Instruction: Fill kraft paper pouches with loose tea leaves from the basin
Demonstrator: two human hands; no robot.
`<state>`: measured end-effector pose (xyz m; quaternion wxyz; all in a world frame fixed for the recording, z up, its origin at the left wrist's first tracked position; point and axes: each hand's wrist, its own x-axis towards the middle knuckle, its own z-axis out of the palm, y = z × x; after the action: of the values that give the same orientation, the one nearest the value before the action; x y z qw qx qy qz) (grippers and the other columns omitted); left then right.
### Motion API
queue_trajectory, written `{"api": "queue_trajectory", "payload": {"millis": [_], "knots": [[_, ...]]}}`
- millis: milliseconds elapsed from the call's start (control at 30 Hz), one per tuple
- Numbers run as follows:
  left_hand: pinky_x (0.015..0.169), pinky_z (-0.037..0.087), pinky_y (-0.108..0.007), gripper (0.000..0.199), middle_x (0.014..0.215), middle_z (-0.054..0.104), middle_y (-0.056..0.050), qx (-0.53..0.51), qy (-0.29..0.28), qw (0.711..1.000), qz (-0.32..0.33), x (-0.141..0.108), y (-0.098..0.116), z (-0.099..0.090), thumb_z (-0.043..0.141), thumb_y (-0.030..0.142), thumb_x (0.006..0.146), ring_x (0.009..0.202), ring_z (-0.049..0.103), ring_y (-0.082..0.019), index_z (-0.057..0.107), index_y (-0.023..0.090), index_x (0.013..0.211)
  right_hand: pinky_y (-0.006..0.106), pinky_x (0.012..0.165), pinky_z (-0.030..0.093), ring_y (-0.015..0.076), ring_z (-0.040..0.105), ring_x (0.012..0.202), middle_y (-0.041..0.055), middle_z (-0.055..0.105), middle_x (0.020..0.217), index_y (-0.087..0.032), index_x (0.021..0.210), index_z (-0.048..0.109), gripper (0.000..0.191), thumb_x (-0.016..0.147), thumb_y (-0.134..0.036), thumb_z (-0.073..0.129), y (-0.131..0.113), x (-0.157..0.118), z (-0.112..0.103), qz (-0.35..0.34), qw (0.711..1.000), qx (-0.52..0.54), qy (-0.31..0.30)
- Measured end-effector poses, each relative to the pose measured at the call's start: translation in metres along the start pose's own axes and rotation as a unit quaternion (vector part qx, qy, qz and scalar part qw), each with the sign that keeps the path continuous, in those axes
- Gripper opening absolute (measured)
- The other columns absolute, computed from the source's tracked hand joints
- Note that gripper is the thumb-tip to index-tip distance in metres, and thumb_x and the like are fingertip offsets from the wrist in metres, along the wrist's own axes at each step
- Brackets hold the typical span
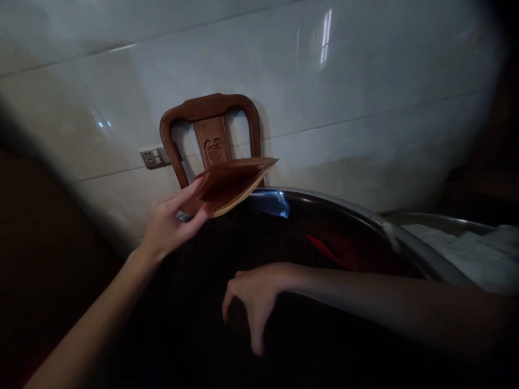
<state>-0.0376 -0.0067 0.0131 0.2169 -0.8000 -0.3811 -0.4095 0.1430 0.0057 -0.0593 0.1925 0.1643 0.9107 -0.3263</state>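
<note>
In the head view, the left hand (172, 222) is pinching a brown pouch (233, 183) at its left end, between thumb and fingers. The pouch is hanging tilted above the far edge of a dark, glossy surface (330, 213); its mouth is gaping and its pointed end is facing right. The right hand (257, 289) is spreading its thumb and fingers apart, with the tips bending downward; no object is showing in its grasp. Shadow is hiding whether it is touching the surface. A red strip (322, 248) is showing beyond the right wrist, inside the surface's curved edge. Behind the pouch, a chair (211, 106) is standing near the wall (365, 70), just beside a socket (152, 158). A white cloth (474, 254) is lying at the far right.
</note>
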Motion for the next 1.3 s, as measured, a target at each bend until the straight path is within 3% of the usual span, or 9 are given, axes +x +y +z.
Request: {"api": "queue_trajectory", "payload": {"millis": [100,200,533,767,967,1100,1233,1300], "knots": [[0.092,0.054,-0.032,0.046,0.121,0.062,-0.004,0.018,0.02,1.0,0.002,0.006,0.011,-0.016,0.065,0.025,0.079,0.101,0.066,-0.022,0.059,0.021,0.124,0.022,0.081,0.046,0.0155,0.06,0.093,-0.0028,0.064,0.103,-0.028,0.114,0.063,0.073,0.044,-0.044,0.076,-0.005,-0.004,-0.003,0.003,1.0,0.008,0.009],[0.094,0.053,-0.031,0.046,0.121,0.063,-0.005,0.016,-0.002,1.0,0.011,0.007,0.016,-0.018,0.064,0.024,0.078,0.101,0.066,-0.023,0.059,0.018,0.124,0.023,0.082,0.046,0.0154,0.06,0.093,-0.0027,0.065,0.101,-0.027,0.114,0.064,0.071,0.046,-0.044,0.076,-0.008,-0.007,-0.006,-0.008,1.0,0.015,0.011],[0.093,0.052,-0.04,0.057,0.135,0.052,-0.004,0.017,-0.194,0.981,-0.008,-0.003,0.018,0.012,0.052,0.033,0.083,0.116,0.057,-0.025,0.043,0.023,0.138,0.024,0.083,0.045,0.0167,0.06,0.092,-0.0016,0.067,0.099,-0.024,0.112,0.065,0.065,0.05,-0.041,0.075,-0.026,-0.025,-0.015,-0.045,0.997,-0.003,0.057],[0.1,0.045,-0.045,0.071,0.142,0.043,-0.01,-0.009,-0.225,0.974,-0.004,-0.008,0.015,0.022,0.054,0.035,0.084,0.123,0.05,-0.027,0.024,0.022,0.146,0.02,0.082,0.045,0.0138,0.061,0.091,-0.0031,0.067,0.101,-0.024,0.112,0.064,0.062,0.052,-0.028,0.078,-0.04,-0.055,-0.028,-0.068,0.992,0.015,0.105],[0.104,0.042,-0.045,0.075,0.144,0.04,-0.012,-0.073,-0.23,0.97,0.007,-0.008,0.01,0.021,0.057,0.031,0.083,0.128,0.045,-0.026,0.021,0.021,0.147,0.02,0.081,0.046,0.0127,0.063,0.088,-0.0065,0.067,0.096,-0.025,0.101,0.068,0.052,0.05,-0.025,0.081,-0.049,-0.094,-0.041,-0.096,0.973,0.057,0.204],[0.1,0.045,-0.047,0.083,0.14,0.045,-0.014,-0.08,-0.238,0.968,0.013,-0.01,0.011,0.023,0.062,0.031,0.078,0.122,0.05,-0.029,0.019,0.019,0.148,0.023,0.079,0.047,0.0125,0.063,0.084,-0.0074,0.066,0.091,-0.024,0.1,0.067,0.052,0.05,-0.025,0.08,-0.042,-0.112,-0.053,-0.098,0.943,0.081,0.307],[0.094,0.05,-0.045,0.077,0.133,0.053,-0.013,-0.061,-0.228,0.972,0.002,-0.009,0.014,0.026,0.057,0.035,0.082,0.113,0.057,-0.028,0.02,0.018,0.148,0.03,0.085,0.048,0.0165,0.062,0.09,-0.002,0.066,0.095,-0.022,0.103,0.066,0.046,0.059,-0.03,0.076,-0.014,-0.094,-0.057,-0.049,0.905,0.015,0.421],[0.097,0.048,-0.044,0.075,0.137,0.049,-0.011,-0.058,-0.221,0.973,0.012,-0.009,0.014,0.028,0.056,0.036,0.083,0.117,0.055,-0.027,0.019,0.021,0.148,0.036,0.09,0.046,0.0218,0.059,0.1,0.0046,0.065,0.105,-0.021,0.111,0.064,0.047,0.066,-0.036,0.071,0.003,-0.075,-0.054,0.017,0.863,-0.049,0.503]]}}
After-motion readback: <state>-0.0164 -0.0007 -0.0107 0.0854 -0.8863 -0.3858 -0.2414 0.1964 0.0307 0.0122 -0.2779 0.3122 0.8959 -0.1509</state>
